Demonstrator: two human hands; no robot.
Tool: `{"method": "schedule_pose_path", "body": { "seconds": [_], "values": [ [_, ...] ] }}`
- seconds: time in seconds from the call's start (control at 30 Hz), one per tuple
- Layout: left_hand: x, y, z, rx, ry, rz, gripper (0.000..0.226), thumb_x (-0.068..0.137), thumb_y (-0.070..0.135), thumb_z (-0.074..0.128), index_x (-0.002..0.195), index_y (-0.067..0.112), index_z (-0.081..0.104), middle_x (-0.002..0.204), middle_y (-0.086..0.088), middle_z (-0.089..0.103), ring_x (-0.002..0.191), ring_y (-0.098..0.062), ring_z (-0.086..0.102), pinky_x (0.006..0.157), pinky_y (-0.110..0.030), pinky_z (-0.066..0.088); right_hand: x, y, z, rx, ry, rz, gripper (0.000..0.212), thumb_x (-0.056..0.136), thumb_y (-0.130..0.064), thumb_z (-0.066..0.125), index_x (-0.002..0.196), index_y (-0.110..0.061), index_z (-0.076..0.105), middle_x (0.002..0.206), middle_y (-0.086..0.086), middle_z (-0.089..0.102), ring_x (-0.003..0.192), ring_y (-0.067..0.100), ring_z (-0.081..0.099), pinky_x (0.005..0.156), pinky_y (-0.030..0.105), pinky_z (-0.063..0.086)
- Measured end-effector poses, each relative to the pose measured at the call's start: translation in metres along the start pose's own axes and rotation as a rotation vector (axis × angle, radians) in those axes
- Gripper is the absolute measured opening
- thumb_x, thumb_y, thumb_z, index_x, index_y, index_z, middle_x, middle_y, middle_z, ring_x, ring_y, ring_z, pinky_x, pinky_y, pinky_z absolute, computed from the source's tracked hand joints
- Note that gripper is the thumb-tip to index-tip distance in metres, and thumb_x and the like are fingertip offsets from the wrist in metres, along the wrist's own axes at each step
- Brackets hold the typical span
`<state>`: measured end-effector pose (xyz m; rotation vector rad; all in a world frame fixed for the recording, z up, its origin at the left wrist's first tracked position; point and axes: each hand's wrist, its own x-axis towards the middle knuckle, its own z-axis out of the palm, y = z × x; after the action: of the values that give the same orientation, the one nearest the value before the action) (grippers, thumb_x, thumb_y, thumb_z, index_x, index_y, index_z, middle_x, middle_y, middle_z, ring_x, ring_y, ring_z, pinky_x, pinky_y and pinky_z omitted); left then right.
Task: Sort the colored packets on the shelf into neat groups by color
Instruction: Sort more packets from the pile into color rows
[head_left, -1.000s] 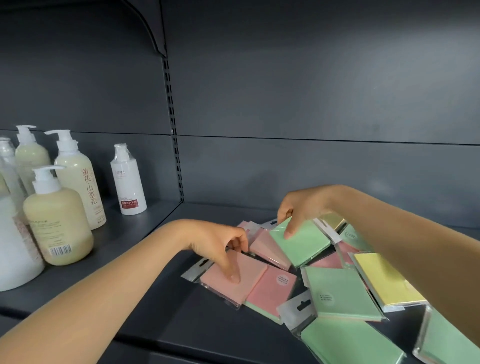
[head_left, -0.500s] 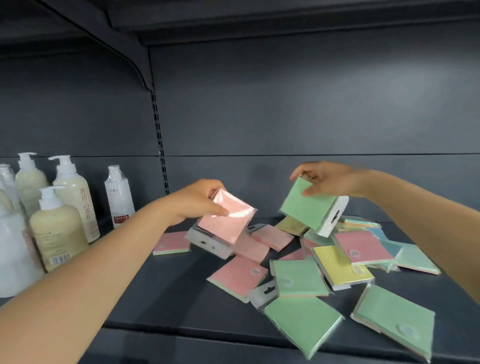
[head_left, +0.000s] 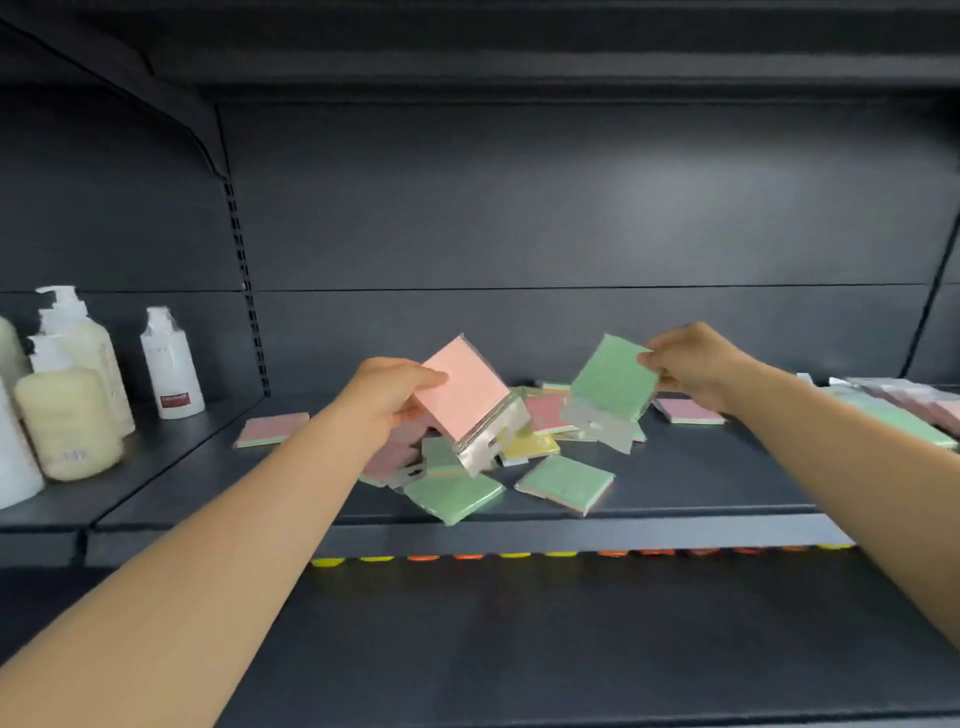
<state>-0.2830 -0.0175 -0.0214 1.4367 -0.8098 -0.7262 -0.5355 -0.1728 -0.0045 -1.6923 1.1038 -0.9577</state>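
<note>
Holding a square pink plastic-wrapped packet (head_left: 460, 391) up, the left hand (head_left: 387, 397) pinches it, thumb on top, fingers underneath. The right hand (head_left: 693, 364) pinches a square green plastic-wrapped packet (head_left: 613, 379) by its top corner, so it hangs below the fingertips.

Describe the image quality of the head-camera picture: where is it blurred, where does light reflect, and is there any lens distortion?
Head view: motion blur smears the bottles at left and the loose packets; labels are unreadable. A soft light patch glows on the shelf's back panel. The clear wrap under the pink packet in the left hand looks hazy. Wide-angle distortion bends the right upright.
</note>
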Motion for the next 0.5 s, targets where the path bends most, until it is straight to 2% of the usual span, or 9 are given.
{"method": "schedule_pose_path", "body": {
  "seconds": [0.03, 0.1, 0.17, 0.27, 0.33, 0.43, 0.5],
  "values": [
    [-0.008, -0.004, 0.009, -0.048, 0.005, -0.033, 0.01, 0.084, 0.001, 0.063, 0.079, 0.008, 0.058, 0.08, -0.007, 0.064, 0.069, -0.016, 0.06, 0.059, -0.022, 0.048, -0.007, 0.007, -0.012, 0.105, 0.05, 0.064, 0.014, 0.092, 0.006, 0.05, 0.08, 0.0, 0.055, 0.101, 0.019, 0.063, 0.095, 0.031, 0.062, 0.097, 0.045, 0.049],
    [-0.023, -0.012, 0.027, -0.165, -0.005, -0.109, 0.009, 0.086, -0.001, 0.06, 0.082, 0.006, 0.057, 0.082, -0.009, 0.063, 0.071, -0.017, 0.06, 0.057, -0.025, 0.051, -0.025, 0.018, -0.034, 0.319, 0.153, 0.17, 0.014, 0.092, 0.009, 0.045, 0.082, 0.002, 0.051, 0.124, 0.025, 0.057, 0.115, 0.035, 0.057, 0.102, 0.05, 0.043],
    [-0.035, -0.018, 0.046, -0.241, -0.031, -0.161, 0.011, 0.088, -0.004, 0.055, 0.085, 0.006, 0.055, 0.082, -0.009, 0.061, 0.072, -0.017, 0.059, 0.059, -0.028, 0.049, -0.045, 0.03, -0.054, 0.575, 0.21, 0.241, 0.022, 0.094, 0.012, 0.037, 0.079, -0.003, 0.044, 0.123, 0.024, 0.054, 0.116, 0.035, 0.053, 0.1, 0.049, 0.043],
    [-0.047, -0.019, 0.076, -0.289, -0.103, -0.215, 0.02, 0.087, -0.012, 0.048, 0.091, 0.007, 0.055, 0.087, -0.01, 0.061, 0.074, -0.019, 0.059, 0.056, -0.03, 0.051, -0.069, 0.053, -0.084, 0.901, 0.221, 0.302, 0.025, 0.09, 0.018, 0.032, 0.092, -0.003, 0.045, 0.129, 0.023, 0.041, 0.12, 0.038, 0.048, 0.099, 0.048, 0.044],
    [-0.051, -0.02, 0.096, -0.307, -0.164, -0.234, 0.026, 0.085, -0.015, 0.044, 0.094, 0.007, 0.056, 0.097, -0.013, 0.062, 0.08, -0.022, 0.06, 0.062, -0.032, 0.053, -0.082, 0.066, -0.103, 0.975, 0.215, 0.325, 0.031, 0.086, 0.019, 0.033, 0.104, -0.004, 0.044, 0.123, 0.026, 0.041, 0.121, 0.04, 0.049, 0.097, 0.045, 0.047],
    [-0.058, -0.02, 0.132, -0.319, -0.242, -0.225, 0.035, 0.084, -0.019, 0.039, 0.102, 0.007, 0.056, 0.097, -0.01, 0.061, 0.086, -0.022, 0.058, 0.075, -0.032, 0.049, -0.099, 0.081, -0.126, 0.977, 0.215, 0.351, 0.036, 0.086, 0.016, 0.035, 0.113, -0.007, 0.044, 0.1, 0.02, 0.051, 0.108, 0.036, 0.057, 0.073, 0.041, 0.058],
    [-0.061, -0.021, 0.16, -0.339, -0.255, -0.22, 0.037, 0.085, -0.019, 0.037, 0.107, 0.008, 0.052, 0.094, -0.01, 0.06, 0.084, -0.022, 0.058, 0.072, -0.034, 0.049, -0.101, 0.093, -0.144, 0.966, 0.23, 0.355, 0.039, 0.087, 0.014, 0.039, 0.119, -0.008, 0.044, 0.106, 0.02, 0.054, 0.096, 0.034, 0.06, 0.068, 0.042, 0.058]
  ]
}}
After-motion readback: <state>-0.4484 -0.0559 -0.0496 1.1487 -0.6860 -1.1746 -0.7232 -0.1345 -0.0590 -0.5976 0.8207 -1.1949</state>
